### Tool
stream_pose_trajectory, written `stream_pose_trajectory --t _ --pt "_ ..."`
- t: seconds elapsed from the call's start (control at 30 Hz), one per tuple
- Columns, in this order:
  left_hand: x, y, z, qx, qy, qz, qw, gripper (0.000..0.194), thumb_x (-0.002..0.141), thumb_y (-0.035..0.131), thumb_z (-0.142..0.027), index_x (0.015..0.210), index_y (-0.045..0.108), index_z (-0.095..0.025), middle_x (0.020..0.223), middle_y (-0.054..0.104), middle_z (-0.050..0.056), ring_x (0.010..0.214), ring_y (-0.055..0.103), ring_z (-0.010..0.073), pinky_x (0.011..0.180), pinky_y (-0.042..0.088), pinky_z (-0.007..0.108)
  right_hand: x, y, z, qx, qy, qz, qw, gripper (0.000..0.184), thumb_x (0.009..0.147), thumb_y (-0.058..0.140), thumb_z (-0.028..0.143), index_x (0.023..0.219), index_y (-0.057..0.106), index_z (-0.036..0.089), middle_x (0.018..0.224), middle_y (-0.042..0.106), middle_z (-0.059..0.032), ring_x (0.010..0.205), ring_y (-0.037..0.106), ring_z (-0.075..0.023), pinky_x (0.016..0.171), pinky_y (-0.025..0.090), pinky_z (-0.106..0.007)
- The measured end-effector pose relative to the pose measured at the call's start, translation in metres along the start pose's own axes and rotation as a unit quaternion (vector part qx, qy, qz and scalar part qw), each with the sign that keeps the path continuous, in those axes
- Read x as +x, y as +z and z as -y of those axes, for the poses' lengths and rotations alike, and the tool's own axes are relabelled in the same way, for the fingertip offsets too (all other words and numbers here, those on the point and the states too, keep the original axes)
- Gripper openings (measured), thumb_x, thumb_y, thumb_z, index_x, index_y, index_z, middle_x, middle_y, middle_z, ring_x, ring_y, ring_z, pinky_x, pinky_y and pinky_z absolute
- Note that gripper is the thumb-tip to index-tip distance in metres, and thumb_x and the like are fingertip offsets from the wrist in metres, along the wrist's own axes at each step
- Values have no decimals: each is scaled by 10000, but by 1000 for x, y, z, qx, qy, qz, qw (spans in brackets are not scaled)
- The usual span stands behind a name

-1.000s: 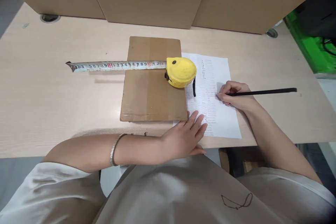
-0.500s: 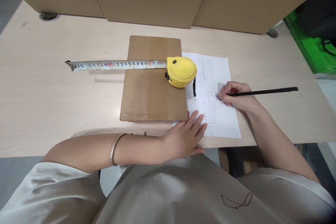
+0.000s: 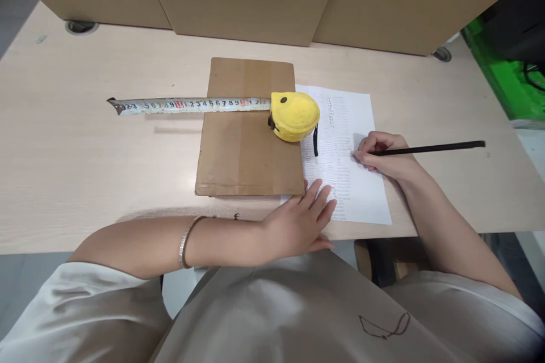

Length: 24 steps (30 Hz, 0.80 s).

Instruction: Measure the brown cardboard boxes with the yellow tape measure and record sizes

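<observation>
A sheet of paper (image 3: 366,193) covered in lines of small writing lies on the table, its left part under a cardboard box (image 3: 251,164). My left hand (image 3: 300,221) rests on the paper's lower left with fingers spread, beside the box's near right corner. At the sheet's right side my right hand (image 3: 381,153) pinches a long, thin black pencil or pen (image 3: 443,148), its tip end hidden by the fingers at the paper. On top of the box sits a yellow tape measure (image 3: 296,117). Its extended blade (image 3: 196,105) reaches left past the box's edge.
Tall cardboard panels (image 3: 242,0) stand along the back of the pale wooden table (image 3: 97,170). Round cable holes (image 3: 82,27) are set near the back corners. At far right are a green surface (image 3: 481,51) and a dark object with a black cable.
Almost nothing differs. The far end of the black pencil or pen has shifted very slightly right; both hands, the box and the tape measure keep their places.
</observation>
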State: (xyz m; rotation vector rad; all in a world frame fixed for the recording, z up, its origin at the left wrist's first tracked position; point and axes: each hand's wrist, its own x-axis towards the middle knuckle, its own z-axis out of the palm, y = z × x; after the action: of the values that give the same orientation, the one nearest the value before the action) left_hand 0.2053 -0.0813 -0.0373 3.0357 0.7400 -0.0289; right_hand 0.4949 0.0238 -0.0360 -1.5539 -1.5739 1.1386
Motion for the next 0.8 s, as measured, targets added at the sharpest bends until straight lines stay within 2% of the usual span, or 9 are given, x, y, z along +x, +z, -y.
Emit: stream_pose_trajectory --t 0.23,0.4,0.47,0.57,0.63,0.73,0.8 --pt "0 0 1 -9 1 -3 1000 847 1226 442 -719 1780 574 -92 1820 587 242 1719 552 411 1339 436 488 1 1 0 6 -1 -6 1000 409 693 998 296 602 605 233 513 548 20 435 440 -80 453 291 -251" --pt "1 -3 1 -14 -1 11 1000 833 1233 431 -706 1786 568 -99 1843 559 229 1744 524 406 1353 447 486 1 -2 1 -15 0 10 1000 535 683 1061 471 602 581 251 516 525 30 447 411 -89 463 283 -247" --pt "1 -4 1 -16 -3 18 1000 836 1232 429 -710 1788 566 -101 1850 548 229 1753 511 409 1361 447 493 2 -5 6 -16 25 30 999 632 740 1041 604 598 527 264 491 490 29 451 376 -99 481 273 -260" --pt "3 -6 1 -20 -5 25 999 854 1227 418 -727 1781 575 -96 1850 545 236 1754 509 414 1358 456 492 6 -7 21 -71 99 58 991 726 939 854 755 578 436 284 468 434 13 459 354 -127 511 288 -304" --pt "3 -6 2 -21 -8 26 999 863 1222 414 -741 1772 589 -100 1839 562 236 1747 519 407 1352 460 482 12 -1 37 -207 138 57 967 718 1053 740 706 557 439 283 501 482 -24 493 427 -164 562 352 -341" --pt "4 -4 1 -5 -10 12 1000 850 1223 415 -741 1751 618 -107 1809 607 229 1721 557 387 1337 470 468 20 17 60 -454 130 31 881 650 1124 664 555 567 502 262 635 623 -101 640 609 -255 677 439 -394" --pt "3 -4 0 24 -2 -14 1000 830 1224 437 -728 1712 661 -94 1776 648 225 1688 597 365 1331 478 453 22 32 71 -550 109 31 828 603 1140 618 544 619 575 242 744 705 -155 780 713 -332 735 479 -420"
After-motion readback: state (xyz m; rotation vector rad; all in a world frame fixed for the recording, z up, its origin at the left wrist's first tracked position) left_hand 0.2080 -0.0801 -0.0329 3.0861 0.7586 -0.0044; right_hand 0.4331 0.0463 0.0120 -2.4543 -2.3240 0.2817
